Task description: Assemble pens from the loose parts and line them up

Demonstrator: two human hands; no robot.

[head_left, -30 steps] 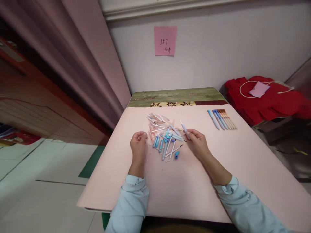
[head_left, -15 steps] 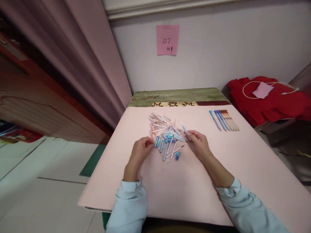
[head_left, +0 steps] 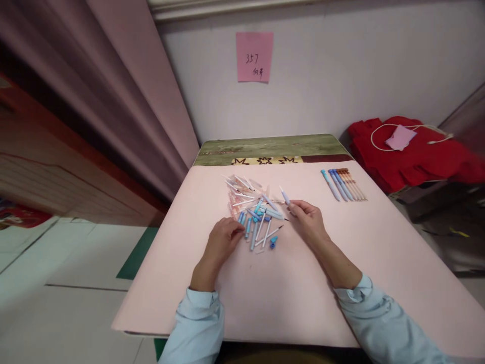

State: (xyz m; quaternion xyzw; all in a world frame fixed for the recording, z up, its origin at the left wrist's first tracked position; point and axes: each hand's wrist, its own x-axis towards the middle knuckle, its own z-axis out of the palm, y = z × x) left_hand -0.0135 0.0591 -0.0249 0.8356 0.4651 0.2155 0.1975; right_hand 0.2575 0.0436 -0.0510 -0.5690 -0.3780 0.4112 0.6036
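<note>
A loose pile of pen parts (head_left: 254, 208), blue and clear barrels, refills and caps, lies in the middle of the pink table (head_left: 288, 283). My left hand (head_left: 223, 240) rests at the pile's near left edge, fingers curled and pinching at a small blue piece (head_left: 241, 218) there. My right hand (head_left: 307, 220) is at the pile's right side, closed on a pale blue pen barrel (head_left: 285, 195) that points up and away. A small blue cap (head_left: 273, 243) lies in front of the pile.
A neat row of assembled pens (head_left: 343, 184) lies at the table's far right. A green patterned strip (head_left: 265, 149) shows beyond the pink cover. Red cloth (head_left: 409, 151) with a white cord sits to the right. A pink note (head_left: 253, 56) hangs on the wall.
My left hand moved right from beside the pile to its near edge and closed on a piece. My right hand kept the pen barrel almost still.
</note>
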